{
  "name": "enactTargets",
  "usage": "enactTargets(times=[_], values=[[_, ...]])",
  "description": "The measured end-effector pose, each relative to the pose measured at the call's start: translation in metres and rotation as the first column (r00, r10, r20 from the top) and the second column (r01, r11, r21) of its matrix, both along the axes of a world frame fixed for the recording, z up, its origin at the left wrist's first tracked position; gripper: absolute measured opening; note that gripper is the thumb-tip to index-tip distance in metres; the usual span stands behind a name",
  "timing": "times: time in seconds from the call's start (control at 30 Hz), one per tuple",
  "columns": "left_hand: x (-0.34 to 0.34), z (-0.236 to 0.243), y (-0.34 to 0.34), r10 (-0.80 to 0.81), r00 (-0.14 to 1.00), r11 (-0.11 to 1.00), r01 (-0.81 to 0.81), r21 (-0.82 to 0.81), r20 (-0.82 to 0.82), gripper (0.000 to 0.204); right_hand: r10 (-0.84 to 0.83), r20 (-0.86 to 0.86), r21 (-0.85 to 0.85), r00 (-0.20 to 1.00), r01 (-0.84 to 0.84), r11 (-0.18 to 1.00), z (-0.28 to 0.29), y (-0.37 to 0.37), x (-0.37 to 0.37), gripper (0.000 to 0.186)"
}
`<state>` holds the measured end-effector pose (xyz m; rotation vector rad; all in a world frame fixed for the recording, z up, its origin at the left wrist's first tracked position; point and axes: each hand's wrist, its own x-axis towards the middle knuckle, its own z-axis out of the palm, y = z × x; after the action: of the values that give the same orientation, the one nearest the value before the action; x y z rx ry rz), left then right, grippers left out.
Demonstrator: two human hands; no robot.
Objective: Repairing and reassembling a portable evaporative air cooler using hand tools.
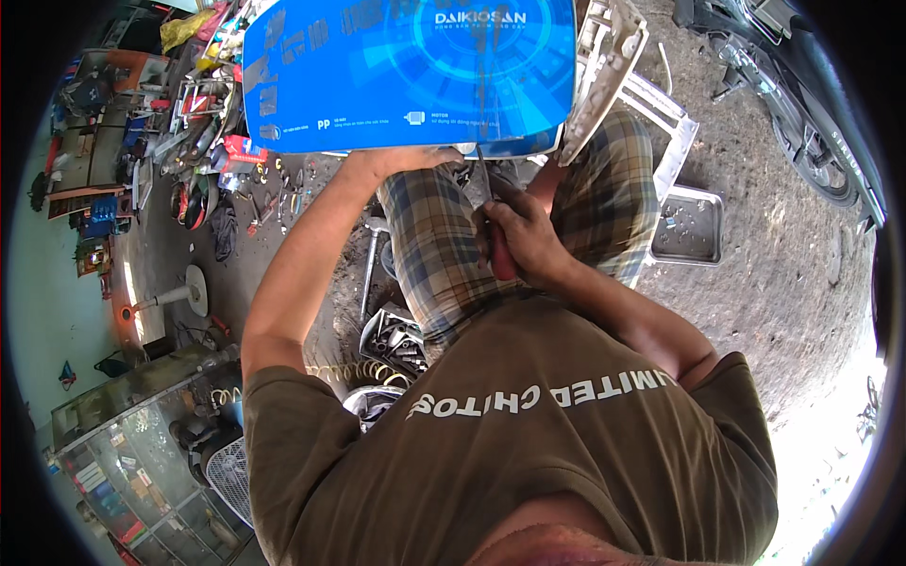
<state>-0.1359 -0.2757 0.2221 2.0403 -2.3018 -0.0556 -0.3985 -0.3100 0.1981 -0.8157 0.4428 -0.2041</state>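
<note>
Right hand over the lap, grip pinching a red-handled screwdriver; long axis near vertical, tip pointing up into the blue panel. Left hand flat under that panel's lower edge, fingers hidden, grip unclear. Metal tray on the ground, right. Red package far left.

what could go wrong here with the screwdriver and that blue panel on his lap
1. The right hand drives a red-handled screwdriver toward the blue panel, directly above the thighs; a slip could send the tip into a leg.
2. The left hand braces the panel's lower edge close to the blade, so a slip might also catch those fingers.
3. The panel appears to rest only on the knees, so pushing could shift it. Any loosened screws might drop to the dirt, missing the metal tray.
</note>
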Motion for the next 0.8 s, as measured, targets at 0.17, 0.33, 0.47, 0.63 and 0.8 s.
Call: enactTargets(times=[0.17,0.33,0.47,0.63,0.8], values=[[0.007,-0.012,0.005,-0.084,0.996,0.985,0.089,-0.145,0.043,0.048,-0.125,-0.081,0.327,0.989,0.145,0.934,0.017,0.012,0.021,0.028],[0.005,-0.018,0.006,-0.134,0.972,0.990,0.141,-0.026,0.192,0.048,-0.240,-0.222,0.278,0.945,0.297,0.914,0.029,0.026,0.043,0.022],[0.017,-0.038,0.010,-0.200,0.921,0.966,0.243,-0.092,0.334,0.048,-0.285,-0.259,0.293,0.923,0.356,0.887,0.035,0.030,0.053,0.022],[0.017,-0.041,0.009,-0.189,0.961,0.973,0.211,-0.095,0.200,0.046,-0.055,-0.221,0.280,0.974,0.117,0.953,0.025,-0.005,0.026,0.008],[0.004,-0.018,0.003,-0.082,0.996,0.994,0.079,0.075,0.035,0.048,0.049,-0.265,0.224,0.963,0.012,0.974,0.029,-0.033,0.010,0.015]])
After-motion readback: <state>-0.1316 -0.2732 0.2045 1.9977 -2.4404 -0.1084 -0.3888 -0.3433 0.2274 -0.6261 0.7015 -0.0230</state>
